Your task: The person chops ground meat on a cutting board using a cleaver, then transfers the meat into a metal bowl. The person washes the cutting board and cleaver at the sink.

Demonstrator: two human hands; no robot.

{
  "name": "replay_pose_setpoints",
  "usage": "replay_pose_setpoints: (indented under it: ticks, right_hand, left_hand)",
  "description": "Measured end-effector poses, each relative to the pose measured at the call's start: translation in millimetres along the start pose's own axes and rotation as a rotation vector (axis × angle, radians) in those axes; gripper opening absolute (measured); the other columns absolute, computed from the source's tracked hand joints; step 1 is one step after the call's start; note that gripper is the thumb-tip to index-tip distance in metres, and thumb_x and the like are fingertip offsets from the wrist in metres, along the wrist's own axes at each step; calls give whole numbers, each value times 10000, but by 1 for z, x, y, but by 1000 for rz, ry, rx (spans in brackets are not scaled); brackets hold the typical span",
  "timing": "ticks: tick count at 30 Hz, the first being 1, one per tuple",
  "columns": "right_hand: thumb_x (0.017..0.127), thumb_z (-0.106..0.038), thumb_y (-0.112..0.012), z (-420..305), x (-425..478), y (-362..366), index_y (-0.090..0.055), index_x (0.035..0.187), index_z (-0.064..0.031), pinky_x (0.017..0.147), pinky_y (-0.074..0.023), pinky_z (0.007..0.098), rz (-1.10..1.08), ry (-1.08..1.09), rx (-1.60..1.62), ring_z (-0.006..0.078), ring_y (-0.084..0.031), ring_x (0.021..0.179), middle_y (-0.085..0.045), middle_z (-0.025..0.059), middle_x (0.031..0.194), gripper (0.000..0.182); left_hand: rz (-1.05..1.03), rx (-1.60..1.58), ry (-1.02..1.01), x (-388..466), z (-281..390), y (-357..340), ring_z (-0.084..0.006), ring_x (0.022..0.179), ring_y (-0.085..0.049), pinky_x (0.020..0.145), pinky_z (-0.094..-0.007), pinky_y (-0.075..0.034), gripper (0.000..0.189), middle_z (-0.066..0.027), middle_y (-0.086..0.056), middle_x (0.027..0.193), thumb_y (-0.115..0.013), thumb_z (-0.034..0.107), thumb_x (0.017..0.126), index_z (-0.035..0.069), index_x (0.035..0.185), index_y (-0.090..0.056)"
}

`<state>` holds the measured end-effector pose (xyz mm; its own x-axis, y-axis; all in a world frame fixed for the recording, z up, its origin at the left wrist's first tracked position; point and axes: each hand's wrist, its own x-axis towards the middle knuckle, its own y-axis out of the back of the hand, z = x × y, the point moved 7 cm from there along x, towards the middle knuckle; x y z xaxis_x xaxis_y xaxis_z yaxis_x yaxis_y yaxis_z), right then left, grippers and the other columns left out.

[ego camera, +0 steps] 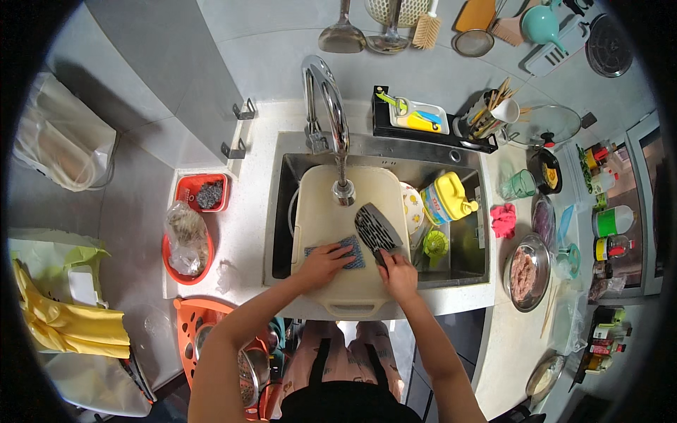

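Observation:
A cream plastic cutting board (322, 201) lies across the sink, below the spout of a chrome faucet (338, 116). My left hand (323, 264) rests with fingers spread on a blue-grey cleaning cloth (353, 254), pressing it flat on the board. In my right hand (398, 275) is the dark handle of a kitchen knife; its wide, dark patterned blade (374, 226) lies over the right part of the board and points up and left. Blade and cloth are close together; whether they touch I cannot tell.
Right of the board, the steel sink (468, 264) holds a yellow detergent bottle (447, 198), a patterned dish (411, 206) and a green citrus juicer (436, 244). A steel bowl of minced meat (540, 285) stands on the right counter. Red containers (210, 259) sit at the left.

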<state>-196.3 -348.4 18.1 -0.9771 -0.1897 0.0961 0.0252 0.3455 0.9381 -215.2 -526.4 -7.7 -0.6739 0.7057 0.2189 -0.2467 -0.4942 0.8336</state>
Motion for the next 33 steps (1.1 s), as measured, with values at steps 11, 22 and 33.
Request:
replay_pose_setpoints:
  ticks: [11,22,33]
  right_hand:
    - [739,-129,-584,-34,34,-30,-559,1130,-96,767,-456,341,-18,244,77,248,-537,864,-594,82,1017,393]
    - [723,-88,-584,-40,36,-37,-542,1144,-102,815,-433,361,-103,188,111,280,-526,903,-573,86,1088,423]
    - [767,-86,-530,-34,9,36,-537,1122,-75,779,-451,382,-42,198,206,288,-551,880,-597,123,996,355]
  left_hand:
    - [345,-43,294,38,-44,13,-324,979,-518,844,-395,-431,409,-105,-545,1169,-548,13,690,140,1074,-613]
    - [213,53,153,52,-28,-9,-298,977,-518,861,-397,-416,372,-75,-576,1097,-561,55,685,121,1047,-615]
    - [492,54,517,4,-86,48,-319,927,-529,819,-382,-435,338,-135,-580,1075,-545,-14,722,84,1036,-620]
